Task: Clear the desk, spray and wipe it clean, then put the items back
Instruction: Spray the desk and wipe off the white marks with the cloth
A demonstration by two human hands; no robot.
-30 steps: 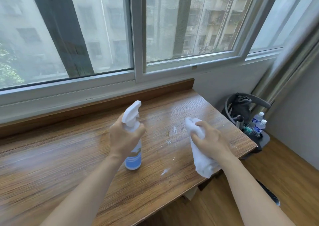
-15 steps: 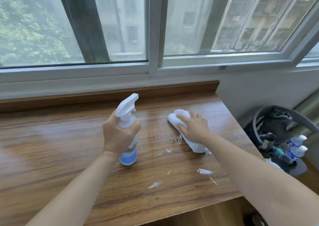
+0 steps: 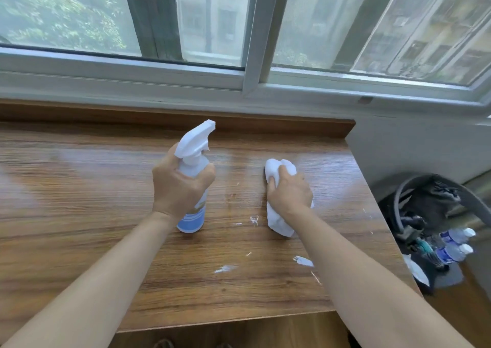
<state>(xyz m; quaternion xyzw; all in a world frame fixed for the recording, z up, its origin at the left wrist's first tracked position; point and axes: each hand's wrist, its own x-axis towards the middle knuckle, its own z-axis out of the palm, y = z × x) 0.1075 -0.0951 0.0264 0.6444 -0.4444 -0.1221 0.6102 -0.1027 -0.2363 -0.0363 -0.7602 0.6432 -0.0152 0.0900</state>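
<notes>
Change: against half a second ago the cloth (image 3: 279,221) and the right hand (image 3: 289,193) lie a little nearer the desk's right edge; the view has tipped lower, so more of the front edge shows. The bottle (image 3: 191,216) stands in the same place, in the same grip.

Desk (image 3: 79,215): wood-grain top under a window (image 3: 249,36), a raised wooden lip along its back edge. White flecks and smears dot the right half, most between the bottle and the front edge.

Bottle: clear body with a blue-and-white label, white trigger head pointing toward the back edge — upright, base on the desk, about midway between back and front edges.

Cloth: white, bunched, flat on the desk right of the bottle and apart from it, near the right edge; its ends stick out ahead of and behind the hand.

Left hand (image 3: 180,185): fingers and thumb wrapped round the bottle just below the trigger head.

Right hand: palm down on the cloth, fingers curled into it — pressing it to the wood.

Beside the desk: past the right edge, a dark chair (image 3: 435,201) carries a black bag and two plastic water bottles (image 3: 455,244), blurred.
</notes>
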